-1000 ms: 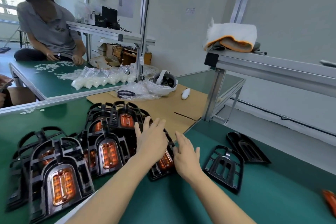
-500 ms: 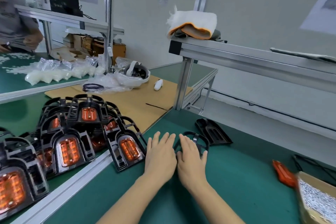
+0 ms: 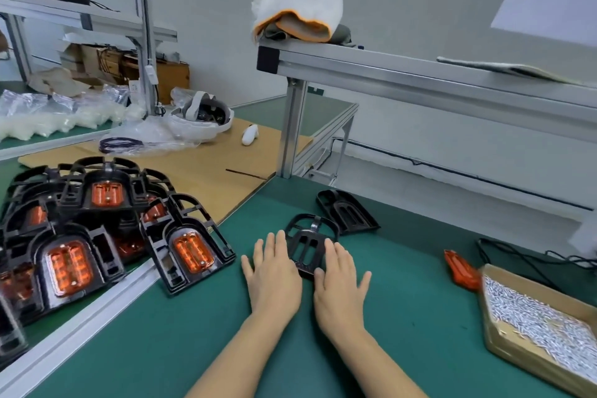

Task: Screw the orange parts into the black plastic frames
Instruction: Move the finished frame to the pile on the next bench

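Both hands, left hand (image 3: 274, 271) and right hand (image 3: 339, 281), fingers spread flat, bracket an empty black frame (image 3: 307, 245) on the surface; next likely fetch the orange part (image 3: 460, 270).

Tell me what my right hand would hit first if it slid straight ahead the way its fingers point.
Your right hand points away and slightly left; probably first the empty black frame already at its fingertips, then the second black frame beyond it. Depth is hard to judge.
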Action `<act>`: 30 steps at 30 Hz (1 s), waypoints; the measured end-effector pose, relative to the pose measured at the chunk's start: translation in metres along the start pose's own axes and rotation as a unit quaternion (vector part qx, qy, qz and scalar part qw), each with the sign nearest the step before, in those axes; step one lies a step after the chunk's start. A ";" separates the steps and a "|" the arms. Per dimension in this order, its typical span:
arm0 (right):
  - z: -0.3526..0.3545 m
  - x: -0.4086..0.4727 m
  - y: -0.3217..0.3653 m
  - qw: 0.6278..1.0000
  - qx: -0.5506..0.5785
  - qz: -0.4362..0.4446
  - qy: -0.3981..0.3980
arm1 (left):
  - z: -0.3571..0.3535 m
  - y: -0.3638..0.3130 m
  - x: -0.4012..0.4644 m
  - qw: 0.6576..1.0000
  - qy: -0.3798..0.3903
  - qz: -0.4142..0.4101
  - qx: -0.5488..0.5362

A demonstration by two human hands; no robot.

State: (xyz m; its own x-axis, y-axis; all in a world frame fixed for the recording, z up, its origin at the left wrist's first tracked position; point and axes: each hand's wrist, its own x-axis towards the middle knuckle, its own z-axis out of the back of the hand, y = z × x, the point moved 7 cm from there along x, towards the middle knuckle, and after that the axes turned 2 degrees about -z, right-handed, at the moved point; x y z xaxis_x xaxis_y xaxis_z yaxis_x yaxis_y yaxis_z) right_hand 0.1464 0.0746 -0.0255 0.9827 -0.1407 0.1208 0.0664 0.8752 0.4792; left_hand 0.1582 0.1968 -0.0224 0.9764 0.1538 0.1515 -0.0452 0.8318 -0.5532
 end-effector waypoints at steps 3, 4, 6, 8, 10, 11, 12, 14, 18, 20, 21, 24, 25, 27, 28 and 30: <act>-0.002 0.000 -0.002 1.000 -0.006 -0.006 -0.004 | -0.003 0.002 0.001 1.000 0.002 0.010 0.009; -0.003 0.001 -0.003 1.000 -0.010 -0.008 -0.005 | -0.004 0.002 0.001 1.000 0.005 0.010 0.013; -0.004 0.001 -0.003 1.000 -0.020 -0.012 -0.005 | -0.005 0.002 0.000 1.000 0.009 0.008 0.020; -0.005 0.000 -0.003 0.999 -0.031 -0.014 -0.006 | -0.005 0.002 0.000 1.000 0.010 0.007 0.018; -0.006 -0.001 -0.002 0.999 -0.037 -0.012 -0.001 | -0.005 0.002 -0.001 1.000 0.011 0.005 0.013; -0.006 -0.001 -0.002 0.999 -0.037 -0.010 0.003 | -0.005 0.002 -0.002 1.000 0.012 0.004 0.011; -0.007 -0.001 -0.002 0.999 -0.033 -0.010 0.008 | -0.005 0.002 -0.003 1.000 0.013 0.004 0.010; -0.007 -0.001 -0.002 1.000 -0.020 -0.013 0.016 | -0.002 0.003 -0.005 1.000 0.012 0.011 -0.001; -0.002 -0.002 -0.001 1.000 0.020 -0.008 0.011 | 0.005 0.003 -0.011 0.998 -0.009 0.030 -0.049; 0.001 -0.005 -0.001 0.998 0.069 -0.006 0.004 | 0.011 0.001 -0.014 0.995 -0.024 0.028 -0.088; 0.003 -0.007 -0.001 0.996 0.094 -0.005 0.000 | 0.015 0.000 -0.015 0.991 -0.034 0.027 -0.123; 0.010 -0.019 -0.002 0.989 0.148 0.001 -0.013 | 0.027 -0.004 -0.021 0.972 -0.073 0.013 -0.225; 0.014 -0.023 -0.004 0.986 0.164 0.003 -0.020 | 0.029 -0.007 -0.023 0.965 -0.081 0.007 -0.250; 0.022 -0.032 -0.008 0.981 0.189 0.002 -0.033 | 0.029 -0.011 -0.028 0.945 -0.080 0.010 -0.316; 0.026 -0.037 -0.011 0.979 0.200 -0.001 -0.037 | 0.027 -0.012 -0.030 0.932 -0.072 0.021 -0.355; 0.035 -0.045 -0.018 0.975 0.220 -0.005 -0.037 | 0.020 -0.014 -0.035 0.904 -0.053 0.051 -0.421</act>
State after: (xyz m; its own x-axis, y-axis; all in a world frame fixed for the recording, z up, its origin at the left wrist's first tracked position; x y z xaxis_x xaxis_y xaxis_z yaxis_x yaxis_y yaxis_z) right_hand 0.0953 0.0493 -0.0092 0.9659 -0.1961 0.1693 -0.0208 0.5927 0.8052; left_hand 0.1208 0.1907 -0.0031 0.9482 0.2951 0.1174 0.0865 0.1160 -0.9895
